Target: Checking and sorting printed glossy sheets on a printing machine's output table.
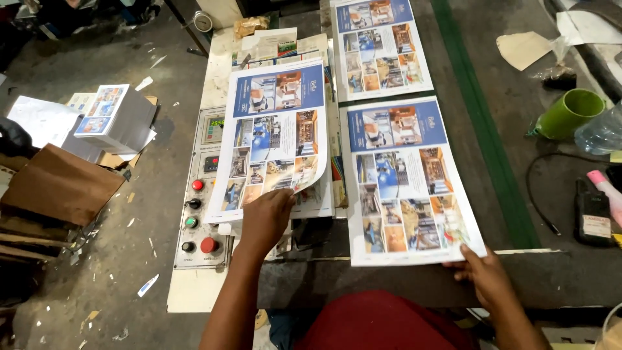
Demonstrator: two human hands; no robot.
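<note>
My left hand (265, 220) lifts the near edge of a printed colour sheet (275, 136) off a stack on the left, so the sheet curls upward. My right hand (486, 275) rests on the near right corner of a second stack of the same printed sheets (405, 181), which lies flat on the dark work table (492, 142). A third stack of printed sheets (379, 45) lies farther back on the table.
A control panel (201, 194) with red, green and black buttons sits left of the sheets. On the right lie a green cup (570, 113), a plastic bottle (599, 133) and a black device (593, 210). A pile of printed sheets (113, 116) and cardboard (58, 185) stand on the floor.
</note>
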